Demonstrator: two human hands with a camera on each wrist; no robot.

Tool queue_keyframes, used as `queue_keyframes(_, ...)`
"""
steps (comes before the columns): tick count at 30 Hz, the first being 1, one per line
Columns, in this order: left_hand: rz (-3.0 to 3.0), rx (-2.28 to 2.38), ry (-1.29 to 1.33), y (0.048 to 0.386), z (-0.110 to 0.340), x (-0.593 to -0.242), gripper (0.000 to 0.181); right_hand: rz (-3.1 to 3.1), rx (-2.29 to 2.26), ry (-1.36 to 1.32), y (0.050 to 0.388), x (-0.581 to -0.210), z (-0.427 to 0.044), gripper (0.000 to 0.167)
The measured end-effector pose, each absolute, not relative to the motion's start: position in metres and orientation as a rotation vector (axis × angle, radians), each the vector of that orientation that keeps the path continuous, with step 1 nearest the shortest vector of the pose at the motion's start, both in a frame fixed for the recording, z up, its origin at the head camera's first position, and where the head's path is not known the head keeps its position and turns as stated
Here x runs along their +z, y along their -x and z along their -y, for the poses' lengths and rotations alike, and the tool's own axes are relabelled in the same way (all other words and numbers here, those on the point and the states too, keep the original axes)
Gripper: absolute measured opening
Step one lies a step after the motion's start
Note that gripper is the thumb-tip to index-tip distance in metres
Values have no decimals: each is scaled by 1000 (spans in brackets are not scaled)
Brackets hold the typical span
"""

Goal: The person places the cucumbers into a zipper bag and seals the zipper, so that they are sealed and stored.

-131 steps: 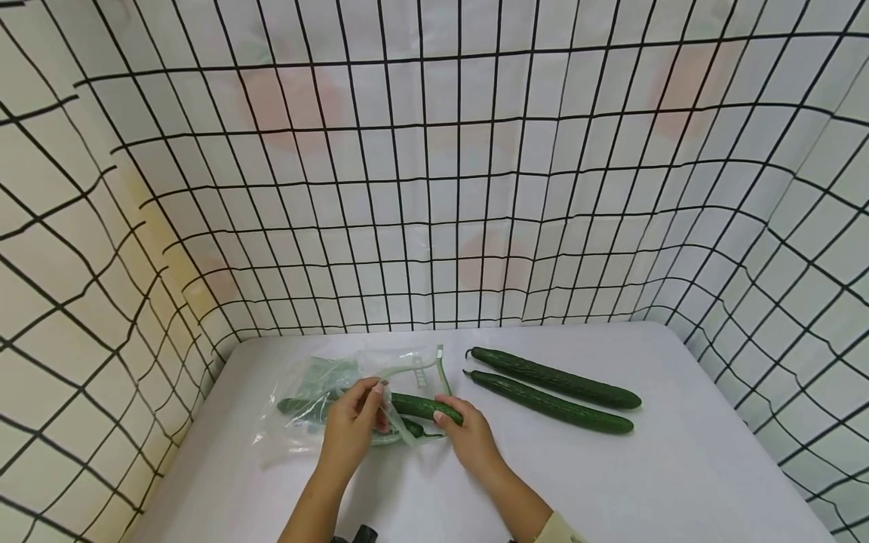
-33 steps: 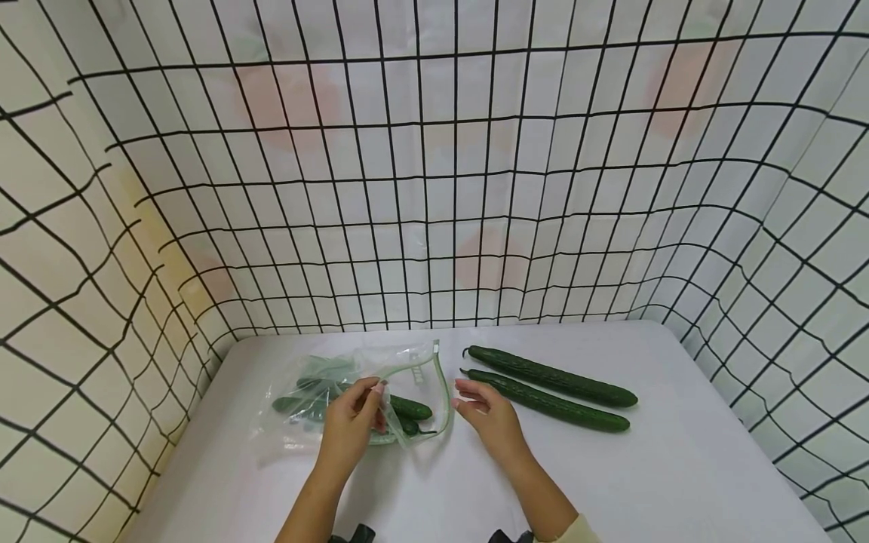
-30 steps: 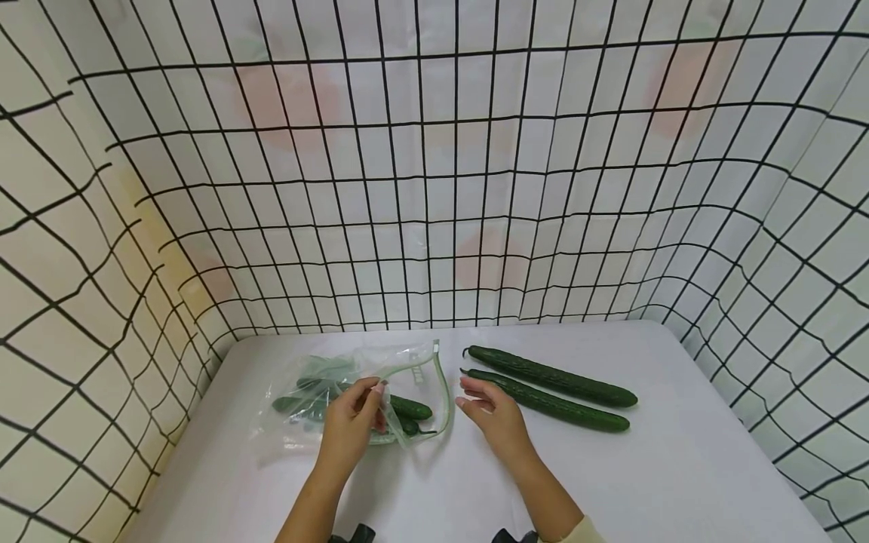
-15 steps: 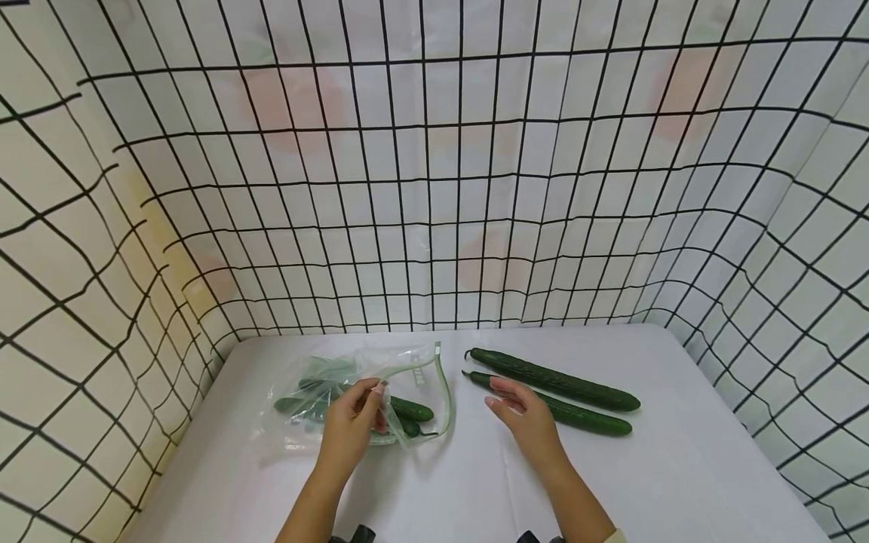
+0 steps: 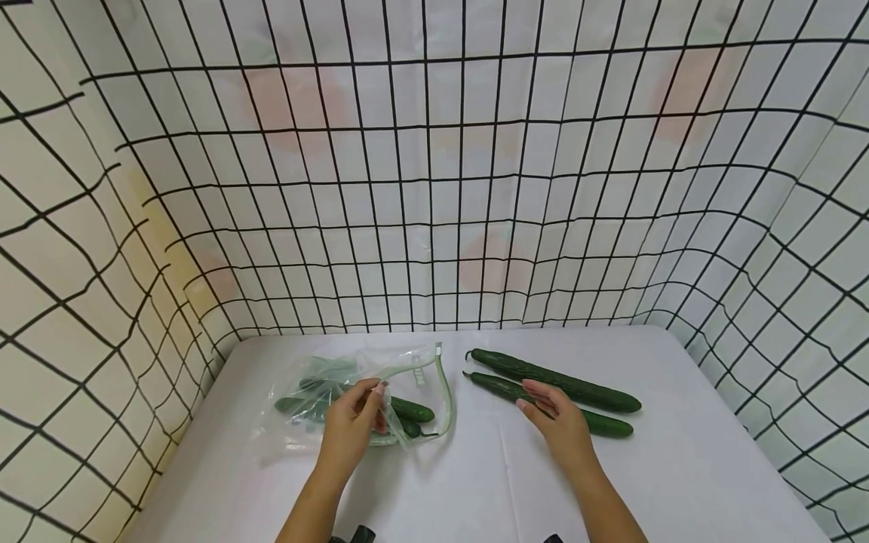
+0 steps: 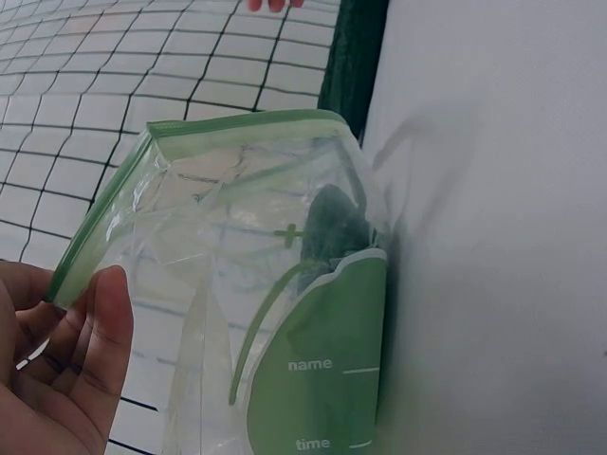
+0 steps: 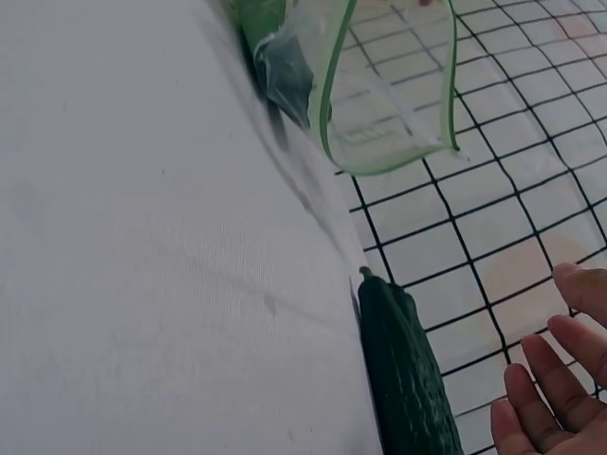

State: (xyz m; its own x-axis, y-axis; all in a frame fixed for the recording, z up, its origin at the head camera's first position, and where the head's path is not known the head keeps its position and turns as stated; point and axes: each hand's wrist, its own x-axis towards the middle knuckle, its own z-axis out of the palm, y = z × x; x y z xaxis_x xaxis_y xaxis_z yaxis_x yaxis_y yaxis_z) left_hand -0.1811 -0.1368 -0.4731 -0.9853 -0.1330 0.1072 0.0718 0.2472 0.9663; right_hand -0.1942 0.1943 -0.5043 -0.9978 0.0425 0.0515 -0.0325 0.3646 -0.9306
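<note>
1. A clear zip bag (image 6: 275, 284) lies on the left part of the table (image 5: 434, 498), its mouth towards the right; the left hand hides part of it.
2. Inside, 2 cucumbers (image 5: 412, 409) look hazy through wrinkled film, their middles covered by that hand; a thin stem pokes towards the mouth.
3. The left hand (image 5: 353, 422) pinches the bag's rim between thumb and fingers.
4. The bag's film is glossy and creased, with a green zip strip and a green panel (image 6: 318, 355) reading "name" and "time".
5. The right hand (image 5: 560, 422) holds nothing, fingers loosely bent and spread; it blocks the middle of the nearer cucumber (image 5: 498, 386), and the right wrist view shows a gap beside them.
6. Behind lies the farther cucumber (image 5: 557, 379), long, dark and bumpy, with a hooked stem.
7. Smooth white cloth covers the table; black-gridded walls (image 5: 407, 204) carry blurred pinkish patches.
8. A black object (image 5: 363, 534) is cut off below.
</note>
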Motion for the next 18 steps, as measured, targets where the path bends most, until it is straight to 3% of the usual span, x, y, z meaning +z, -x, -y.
queue_keyframes(18, 2330, -1819, -4, 184, 140, -481, 19, 2625, 1597, 126, 189, -509, -239, 60)
